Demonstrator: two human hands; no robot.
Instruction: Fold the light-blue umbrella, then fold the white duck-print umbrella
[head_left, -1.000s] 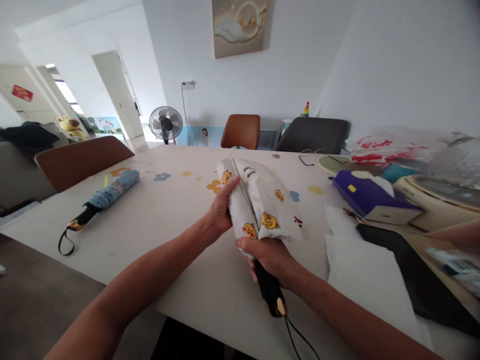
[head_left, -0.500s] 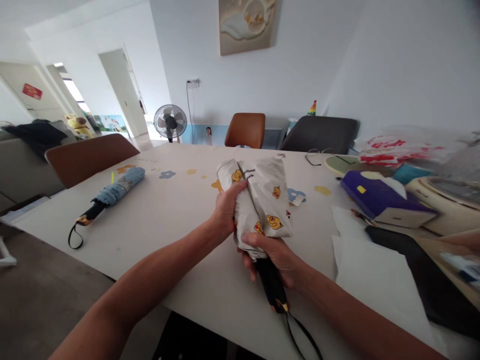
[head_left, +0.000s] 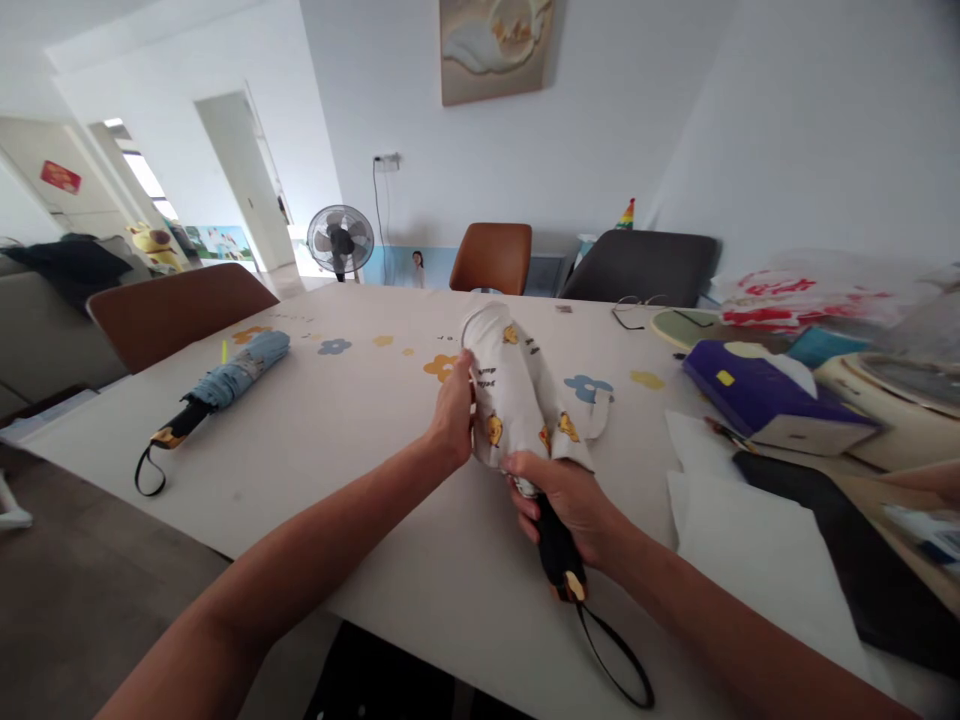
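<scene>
A folded white umbrella (head_left: 508, 395) with yellow duck prints is held between both hands over the table. My left hand (head_left: 453, 415) is closed on the left side of its canopy, thumb pointing up and most fingers hidden behind the cloth. Lower down, my right hand (head_left: 566, 500) grips the base of the canopy where it meets the black handle. A loose flap of cloth and a pale strap hang on the right side. The handle's black wrist loop dangles toward me. On the left of the table lies a second umbrella (head_left: 238, 372), blue and furled.
The white table (head_left: 337, 500) has printed flowers. To the right are a purple tissue box (head_left: 776, 400), white papers (head_left: 750, 560), a dark flat case (head_left: 847, 560), a cream round appliance (head_left: 892, 400), glasses (head_left: 628, 316) and a plastic bag (head_left: 810, 295). Chairs stand beyond.
The umbrella has turned in my hands, so different prints face me and the loose flap has narrowed on the right. My right hand has shifted slightly rightward. The blue umbrella stays put.
</scene>
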